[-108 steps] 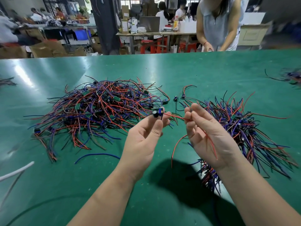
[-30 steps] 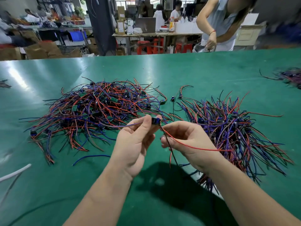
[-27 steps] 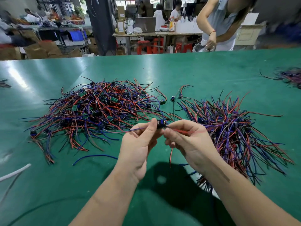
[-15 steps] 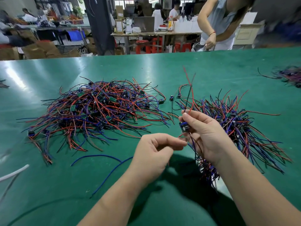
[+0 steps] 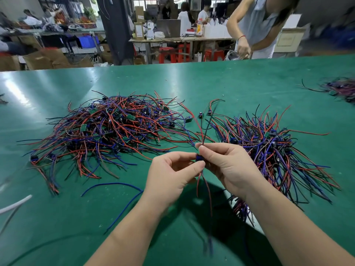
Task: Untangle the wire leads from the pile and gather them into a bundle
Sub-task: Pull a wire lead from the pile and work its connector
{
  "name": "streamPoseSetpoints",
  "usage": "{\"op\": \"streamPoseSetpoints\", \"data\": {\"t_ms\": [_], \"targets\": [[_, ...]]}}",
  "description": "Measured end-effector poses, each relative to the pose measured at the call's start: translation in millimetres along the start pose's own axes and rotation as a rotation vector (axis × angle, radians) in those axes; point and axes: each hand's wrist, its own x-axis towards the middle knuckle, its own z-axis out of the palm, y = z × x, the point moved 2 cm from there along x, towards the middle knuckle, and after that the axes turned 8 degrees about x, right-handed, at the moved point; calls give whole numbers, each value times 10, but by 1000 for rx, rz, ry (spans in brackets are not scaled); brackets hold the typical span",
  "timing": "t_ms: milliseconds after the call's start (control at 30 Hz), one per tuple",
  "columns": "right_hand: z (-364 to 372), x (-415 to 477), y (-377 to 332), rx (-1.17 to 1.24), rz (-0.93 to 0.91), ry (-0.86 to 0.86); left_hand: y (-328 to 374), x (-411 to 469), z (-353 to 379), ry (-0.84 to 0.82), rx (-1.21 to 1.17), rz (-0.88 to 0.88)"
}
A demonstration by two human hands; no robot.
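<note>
The left hand (image 5: 172,175) and right hand (image 5: 230,169) both pinched one wire lead (image 5: 203,140) at its blue connector (image 5: 199,158) (red and dark strands trailing). It was between the tangled pile (image 5: 107,131) and the bundle (image 5: 269,150).

One wide head-worn view looks forward and down, close over the green table (image 5: 230,79).

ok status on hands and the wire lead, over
Left hand and right hand both pinch one wire lead. Tangled pile left, gathered bundle right. Nothing blocking.
</note>
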Motion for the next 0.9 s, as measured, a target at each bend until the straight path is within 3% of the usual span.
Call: {"op": "streamPoseSetpoints", "data": {"t_ms": [133,300,433,567,667,900], "targets": [[-32,-28,-121,-217,98,-126,4,11,-44,-122,-38,-123],[14,113,-364,-386,23,-48,49,45,-142,-191,-65,-217],[11,212,-486,-318,-32,28,70,46,-203,-253,-115,-237],[-35,138,-334,-132,21,-133,71,43,-156,-264,-182,-236],[-59,64,-203,-155,89,-255,58,51,-133,-271,-202,-230],[-68,17,-143,-153,136,-327,30,54,-151,-299,-192,-245]]}}
